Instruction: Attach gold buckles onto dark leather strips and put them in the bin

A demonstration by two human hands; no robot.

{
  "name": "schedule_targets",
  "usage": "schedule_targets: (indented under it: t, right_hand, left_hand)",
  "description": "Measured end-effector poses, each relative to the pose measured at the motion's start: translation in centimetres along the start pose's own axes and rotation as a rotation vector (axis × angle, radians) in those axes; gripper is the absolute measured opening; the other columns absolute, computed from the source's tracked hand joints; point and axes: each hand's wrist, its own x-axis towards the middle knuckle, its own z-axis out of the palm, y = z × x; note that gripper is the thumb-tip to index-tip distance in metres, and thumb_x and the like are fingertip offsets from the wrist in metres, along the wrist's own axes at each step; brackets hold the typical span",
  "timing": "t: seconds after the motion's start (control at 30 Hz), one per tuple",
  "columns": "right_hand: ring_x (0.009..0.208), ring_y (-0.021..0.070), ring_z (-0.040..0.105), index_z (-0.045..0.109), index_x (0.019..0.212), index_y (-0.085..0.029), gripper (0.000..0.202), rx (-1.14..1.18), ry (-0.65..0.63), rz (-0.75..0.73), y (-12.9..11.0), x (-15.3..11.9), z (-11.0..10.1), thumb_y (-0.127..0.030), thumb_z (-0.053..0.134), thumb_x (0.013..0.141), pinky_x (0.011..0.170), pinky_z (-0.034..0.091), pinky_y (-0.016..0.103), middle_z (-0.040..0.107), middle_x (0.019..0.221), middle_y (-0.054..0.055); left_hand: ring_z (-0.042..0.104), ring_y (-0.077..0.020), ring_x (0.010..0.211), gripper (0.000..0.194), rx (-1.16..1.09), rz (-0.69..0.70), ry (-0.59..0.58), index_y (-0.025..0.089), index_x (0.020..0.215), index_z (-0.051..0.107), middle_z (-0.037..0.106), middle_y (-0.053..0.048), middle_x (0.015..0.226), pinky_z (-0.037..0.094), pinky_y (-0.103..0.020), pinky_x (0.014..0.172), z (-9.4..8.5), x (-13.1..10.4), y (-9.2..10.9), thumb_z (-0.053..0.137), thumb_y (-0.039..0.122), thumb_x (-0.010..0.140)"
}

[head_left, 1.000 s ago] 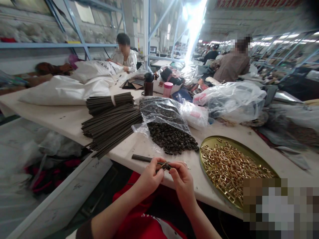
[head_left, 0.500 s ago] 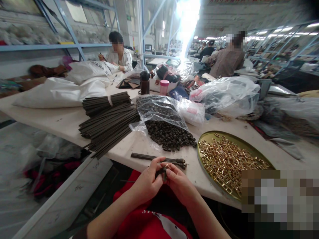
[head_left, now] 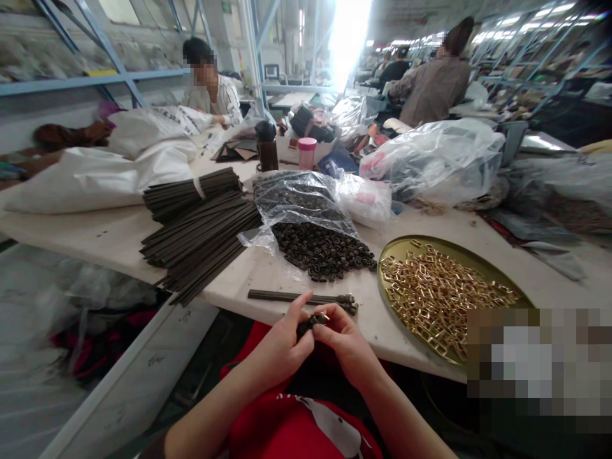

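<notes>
Close to the table's front edge, my left hand (head_left: 285,338) and my right hand (head_left: 342,333) are together, fingers closed on one dark strap (head_left: 305,326). A small gold buckle (head_left: 324,316) shows at the strap's end, by my right fingertips. Much of the strap is hidden in my hands. Just beyond them lie several dark straps (head_left: 291,297) with buckles at their right ends. A pile of small dark loops (head_left: 325,254) spills from a clear plastic bag (head_left: 306,197). To the right, gold buckles (head_left: 425,293) fill part of a round tray (head_left: 488,268).
Bundles of dark strips (head_left: 201,233) lie at the left, in front of white sacks (head_left: 100,175). A dark bottle (head_left: 266,150) and a pink-lidded jar (head_left: 306,154) stand at the back. Plastic bags (head_left: 435,162) lie back right. Co-workers (head_left: 217,95) are beyond the table.
The strap has turned between my fingers, and its gold buckle now points up to the right. My right fingers have shifted on it. The whole view has moved slightly.
</notes>
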Motion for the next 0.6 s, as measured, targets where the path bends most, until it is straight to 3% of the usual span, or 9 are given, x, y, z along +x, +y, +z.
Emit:
schedule_targets:
  t: [0.17,0.3,0.43,0.6]
  right_hand:
    - [0.068,0.008,0.05,0.056,0.08,-0.021,0.023,0.007,0.042,-0.038,0.4,0.1,-0.4,-0.025,0.073,0.065,0.068,0.039,0.022,0.056,0.074,-0.006]
    - [0.067,0.0094,0.05,0.055,0.079,-0.021,0.018,-0.006,0.002,-0.044,0.6,0.0,-0.6,-0.03,0.068,0.07,0.068,0.04,0.025,0.057,0.073,-0.004]
    - [0.066,0.0103,0.051,0.056,0.08,-0.019,0.017,-0.062,-0.064,-0.021,0.1,-0.4,-0.9,-0.035,0.061,0.076,0.069,0.04,0.027,0.058,0.07,-0.002]
    - [0.064,0.0096,0.052,0.055,0.079,-0.019,0.019,0.032,-0.103,0.041,-0.6,-0.8,-0.6,-0.031,0.067,0.071,0.067,0.04,0.026,0.059,0.071,-0.003]
  left_hand:
    - [0.06,-0.018,0.088,0.028,0.021,-0.08,0.086,0.017,0.108,0.048,0.064,-0.005,0.096,0.044,-0.03,0.079,0.0,0.2,-0.2,0.051,0.026,0.081]
    - [0.06,-0.0149,0.08,0.019,-0.021,-0.068,0.096,0.018,0.101,0.047,0.065,-0.002,0.087,0.044,-0.026,0.073,0.0,-0.1,0.0,0.047,0.022,0.082]
    - [0.06,-0.0143,0.079,0.024,-0.091,-0.039,0.01,0.017,0.107,0.041,0.065,-0.001,0.085,0.045,-0.026,0.073,0.0,-0.3,0.3,0.041,0.016,0.083]
    - [0.058,-0.0163,0.086,0.029,-0.024,-0.033,0.017,0.016,0.109,0.044,0.064,-0.004,0.093,0.043,-0.029,0.079,0.1,-0.7,1.0,0.041,0.014,0.081]
